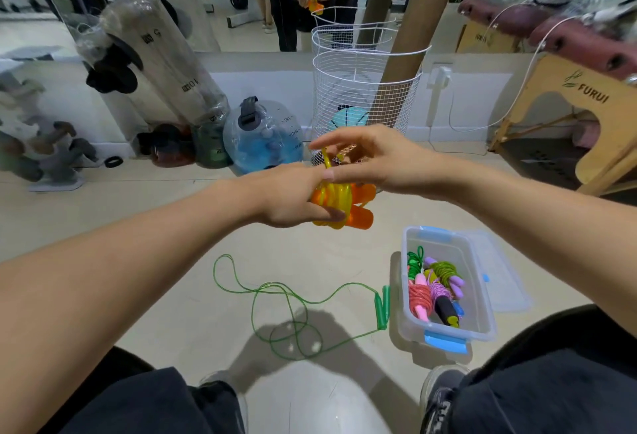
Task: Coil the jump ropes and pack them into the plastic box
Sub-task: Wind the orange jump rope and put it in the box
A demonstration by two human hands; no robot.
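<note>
The left hand (293,197) gripped a coiled yellow jump rope (332,199) with glossy orange handles, held above and left of the clear plastic box (444,283). The right hand (370,157) pinched a yellow loop, its other fingers spread. Inside the box lay bundled ropes. Left of the box, a thin green rope (293,313) sprawled on the floor.
</note>
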